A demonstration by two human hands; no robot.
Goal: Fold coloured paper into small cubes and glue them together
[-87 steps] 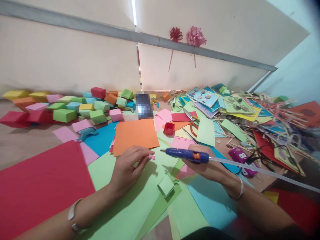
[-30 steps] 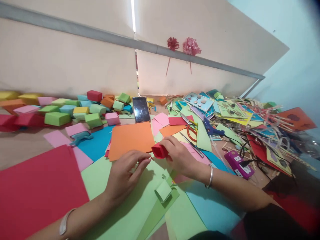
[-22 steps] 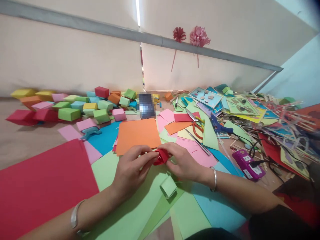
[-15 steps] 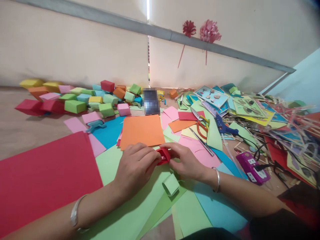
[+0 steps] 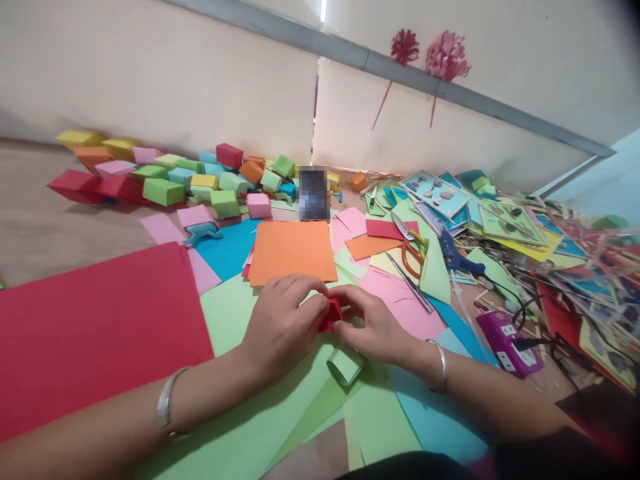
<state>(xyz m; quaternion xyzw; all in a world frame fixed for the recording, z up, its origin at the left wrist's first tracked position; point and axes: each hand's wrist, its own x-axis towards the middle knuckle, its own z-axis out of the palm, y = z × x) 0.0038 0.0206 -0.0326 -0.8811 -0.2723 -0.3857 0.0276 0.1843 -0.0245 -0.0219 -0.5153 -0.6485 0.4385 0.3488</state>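
Between my two hands is a small red folded paper box [image 5: 331, 316], partly covered by fingers. My left hand [image 5: 289, 321] grips its left side with thumb and fingers closed. From the other side my right hand [image 5: 373, 325] holds the box, its fingers bent over the far edge and the thumb at the near side. Just below my right hand lies a light green paper loop [image 5: 345, 364], its open end facing me. Both hands are above large green paper sheets [image 5: 235, 393]. Right behind them lies a stack of orange paper [image 5: 295, 250].
A large red sheet [image 5: 100, 333] lies at left. Several coloured paper boxes [image 5: 165, 191] line the wall. To the right are scissors [image 5: 411, 250], a metal pen-like tool [image 5: 410, 283], a blue glue gun [image 5: 457, 255] and a purple power strip [image 5: 509, 343] with cables.
My left fingers have moved in over the red box, and its opening shows less now. The whole view has shifted slightly, with the wall boxes now further right.
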